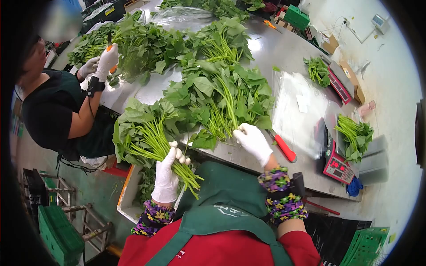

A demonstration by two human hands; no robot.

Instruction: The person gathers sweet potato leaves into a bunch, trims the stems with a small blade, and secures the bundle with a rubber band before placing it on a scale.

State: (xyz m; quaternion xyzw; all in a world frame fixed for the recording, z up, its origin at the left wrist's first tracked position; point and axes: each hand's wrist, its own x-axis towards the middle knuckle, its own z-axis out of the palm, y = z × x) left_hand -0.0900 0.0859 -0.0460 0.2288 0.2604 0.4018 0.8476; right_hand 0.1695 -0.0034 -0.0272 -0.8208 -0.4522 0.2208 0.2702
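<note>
In a white glove, my left hand (166, 175) is closed around a thick bunch of leafy greens (148, 137), leaves up and left, cut stem ends down and right over the table's near edge. My right hand (254, 142), gloved too, has its fingers pinched on a few long stems (229, 104) at the near side of a pile of leafy greens (204, 84) on the metal table. Just right of that hand lies a red-handled knife (285, 148); its blade is partly hidden. Clear plastic bags (295, 111) lie flat beyond the knife.
A red scale (338, 166) bears greens (355, 135) at right; another scale (341, 84) stands behind it. At left, a co-worker's gloved hand (108, 60) grips an orange-and-black tool. A white bin (126, 195) holds leaves below the table. Green crates (57, 230) stand lower left.
</note>
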